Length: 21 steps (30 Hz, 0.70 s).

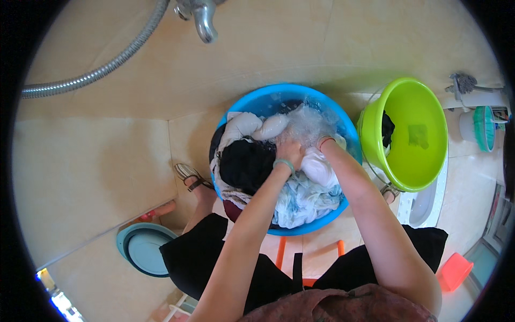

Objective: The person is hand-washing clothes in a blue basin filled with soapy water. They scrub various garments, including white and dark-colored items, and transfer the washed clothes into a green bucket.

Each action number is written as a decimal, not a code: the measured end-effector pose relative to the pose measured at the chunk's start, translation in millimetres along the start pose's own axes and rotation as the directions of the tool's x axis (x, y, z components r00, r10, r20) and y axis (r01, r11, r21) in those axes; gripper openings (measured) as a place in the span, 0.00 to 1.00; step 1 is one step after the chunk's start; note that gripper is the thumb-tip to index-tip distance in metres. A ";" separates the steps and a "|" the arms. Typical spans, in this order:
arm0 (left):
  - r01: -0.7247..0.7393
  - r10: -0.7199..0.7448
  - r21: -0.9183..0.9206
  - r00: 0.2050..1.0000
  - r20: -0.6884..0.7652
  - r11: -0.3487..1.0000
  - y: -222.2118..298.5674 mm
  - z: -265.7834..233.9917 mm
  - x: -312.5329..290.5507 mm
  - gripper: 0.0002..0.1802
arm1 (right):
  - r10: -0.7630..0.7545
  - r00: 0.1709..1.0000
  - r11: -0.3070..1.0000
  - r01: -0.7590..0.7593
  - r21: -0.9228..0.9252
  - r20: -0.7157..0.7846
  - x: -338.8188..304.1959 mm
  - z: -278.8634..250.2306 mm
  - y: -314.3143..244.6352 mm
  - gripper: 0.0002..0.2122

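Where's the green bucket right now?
In the head view, the green bucket stands on the person's right, right beside the blue basin of laundry, with a dark cloth hanging inside its near wall.

A basin (343, 126) full of laundry (252, 161) sits on the floor before the seated person. A bucket (424, 161) stands just right of it, a tap (203, 21) behind, a smaller basin (142, 249) at lower left.
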<state>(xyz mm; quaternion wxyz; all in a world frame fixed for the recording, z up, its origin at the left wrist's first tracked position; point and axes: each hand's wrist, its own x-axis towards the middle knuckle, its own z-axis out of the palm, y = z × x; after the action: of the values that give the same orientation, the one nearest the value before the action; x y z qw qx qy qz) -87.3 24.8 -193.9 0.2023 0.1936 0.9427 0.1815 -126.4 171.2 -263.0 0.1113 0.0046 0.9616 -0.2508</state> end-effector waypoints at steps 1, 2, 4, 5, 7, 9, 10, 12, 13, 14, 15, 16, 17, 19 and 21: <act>0.004 -0.017 -0.109 0.993 -0.114 0.994 6.3 2.7 -5.7 0.22 | -0.004 1.000 1.000 0.004 0.003 -0.029 0.9 3.5 7.5 0.17; 0.001 -0.045 -0.249 0.984 -0.171 0.969 8.6 0.9 -13.6 0.22 | -0.031 0.997 0.999 0.032 0.014 -0.065 1.0 7.8 8.2 0.17; -0.061 -0.094 -0.536 0.962 -0.257 0.842 18.4 5.9 -22.3 0.24 | -0.092 0.978 0.995 0.095 0.005 -0.186 -5.5 6.9 25.0 0.17; -0.053 -0.160 -0.627 0.947 -0.279 0.778 18.0 6.8 -25.7 0.24 | -0.131 0.958 0.991 0.137 0.005 -0.254 -9.5 4.2 29.5 0.17; -0.064 -0.292 -0.785 0.907 -0.304 0.616 17.2 10.8 -27.5 0.26 | -0.178 0.923 0.982 0.191 0.004 -0.340 -21.4 -9.4 36.9 0.17; -0.014 -0.513 -0.916 0.825 -0.237 0.400 -6.3 23.8 -48.0 0.30 | -0.064 0.997 0.989 0.057 0.133 0.049 -44.0 -63.7 -19.5 0.16; -0.128 -0.491 -0.991 0.861 -0.131 0.039 -2.9 14.1 -48.6 0.36 | 0.011 0.972 0.988 -0.047 0.148 0.235 -56.6 -102.2 -39.4 0.16; -0.003 -0.451 -0.970 0.885 0.110 -0.244 49.4 -44.2 -42.5 0.39 | -0.186 0.981 0.957 0.193 0.216 -0.052 -85.4 -137.5 -32.7 0.17; 0.026 -0.442 -0.960 0.884 0.152 -0.278 44.0 -54.3 -42.7 0.42 | -0.307 0.933 0.907 0.347 0.239 -0.191 -99.8 -146.9 -45.3 0.17; 0.058 -0.424 -0.948 0.884 0.194 -0.313 41.3 -63.0 -38.6 0.45 | -0.382 0.901 0.880 0.422 0.216 -0.205 -111.1 -160.3 -58.0 0.17; 0.037 -0.416 -0.930 0.887 0.199 -0.367 41.9 -68.7 -38.3 0.45 | -0.456 0.864 0.847 0.495 0.194 -0.215 -122.5 -173.8 -72.9 0.16; 0.007 -0.196 -0.851 0.972 0.129 -0.525 20.2 -59.5 -30.0 0.42 | -0.532 0.814 0.802 0.573 0.172 -0.231 -135.0 -188.1 -92.2 0.16; 0.058 0.027 -0.753 0.998 0.053 -0.655 -5.5 -50.4 -24.4 0.39 | -0.611 0.765 0.751 0.642 0.157 -0.204 -148.9 -198.1 -113.2 0.16; 0.203 0.265 -0.697 0.964 0.019 -0.688 11.4 -71.9 -28.0 0.35 | -0.727 0.669 0.660 0.743 0.112 -0.157 -173.7 -208.6 -128.6 0.17; 0.220 0.302 -0.662 0.953 -0.010 -0.717 15.9 -73.5 -36.5 0.33 | -0.663 0.732 0.721 0.681 0.131 -0.154 -192.1 -212.7 -145.0 0.18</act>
<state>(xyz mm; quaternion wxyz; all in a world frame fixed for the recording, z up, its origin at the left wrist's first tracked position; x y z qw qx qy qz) -85.1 3.0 -113.2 0.3721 -0.0386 0.1210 0.9194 6.5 156.3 29.0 -0.0344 -0.3225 0.8753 -0.3587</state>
